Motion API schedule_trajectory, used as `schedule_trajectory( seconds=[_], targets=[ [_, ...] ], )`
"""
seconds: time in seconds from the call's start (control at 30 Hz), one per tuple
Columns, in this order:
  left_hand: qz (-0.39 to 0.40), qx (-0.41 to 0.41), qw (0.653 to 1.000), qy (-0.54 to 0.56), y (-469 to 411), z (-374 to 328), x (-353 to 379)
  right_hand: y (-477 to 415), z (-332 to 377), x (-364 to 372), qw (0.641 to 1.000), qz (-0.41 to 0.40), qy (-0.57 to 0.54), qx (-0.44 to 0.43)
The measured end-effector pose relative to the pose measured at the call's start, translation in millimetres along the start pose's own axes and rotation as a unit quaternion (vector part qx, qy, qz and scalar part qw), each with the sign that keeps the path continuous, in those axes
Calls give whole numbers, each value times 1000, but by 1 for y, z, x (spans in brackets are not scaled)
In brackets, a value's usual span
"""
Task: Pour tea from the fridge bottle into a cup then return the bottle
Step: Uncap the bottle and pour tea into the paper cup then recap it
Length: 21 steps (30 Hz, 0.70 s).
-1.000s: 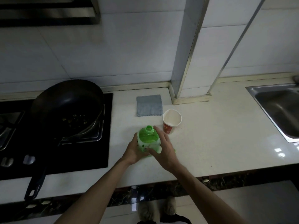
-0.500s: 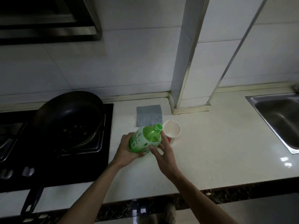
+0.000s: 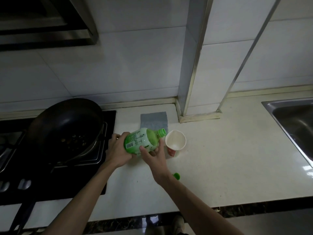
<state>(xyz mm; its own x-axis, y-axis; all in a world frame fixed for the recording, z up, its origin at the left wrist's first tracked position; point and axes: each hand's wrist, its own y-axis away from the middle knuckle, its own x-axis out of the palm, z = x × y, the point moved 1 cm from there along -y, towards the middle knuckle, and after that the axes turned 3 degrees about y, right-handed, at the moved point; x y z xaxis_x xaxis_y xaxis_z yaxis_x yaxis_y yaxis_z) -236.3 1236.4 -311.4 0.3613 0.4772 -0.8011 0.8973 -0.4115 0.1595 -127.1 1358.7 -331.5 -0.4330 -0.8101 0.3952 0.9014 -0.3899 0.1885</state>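
The left grip [image 3: 116, 150] clasps the base of the green plastic tea bottle [image 3: 140, 141] and the right grip [image 3: 152, 156] cradles its shoulder. The bottle's uncapped mouth is just left of the white paper cup [image 3: 175, 141]. A quick tilt could overshoot or topple that light cup.

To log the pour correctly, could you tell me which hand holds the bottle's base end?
The left hand, wrapped round the base of the bottle; the right hand holds it from below, nearer the neck.
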Motion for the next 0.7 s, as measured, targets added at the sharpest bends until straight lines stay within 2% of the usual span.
schedule_trajectory(
  seconds=[0.2,0.7],
  targets=[
    [2,-16,998,-61,-3,-11,0,-10,-11,-1,997,-20,-45,61],
    [-18,-26,994,-103,5,-29,2,-11,-3,-10,992,2,-87,87]
  ],
)
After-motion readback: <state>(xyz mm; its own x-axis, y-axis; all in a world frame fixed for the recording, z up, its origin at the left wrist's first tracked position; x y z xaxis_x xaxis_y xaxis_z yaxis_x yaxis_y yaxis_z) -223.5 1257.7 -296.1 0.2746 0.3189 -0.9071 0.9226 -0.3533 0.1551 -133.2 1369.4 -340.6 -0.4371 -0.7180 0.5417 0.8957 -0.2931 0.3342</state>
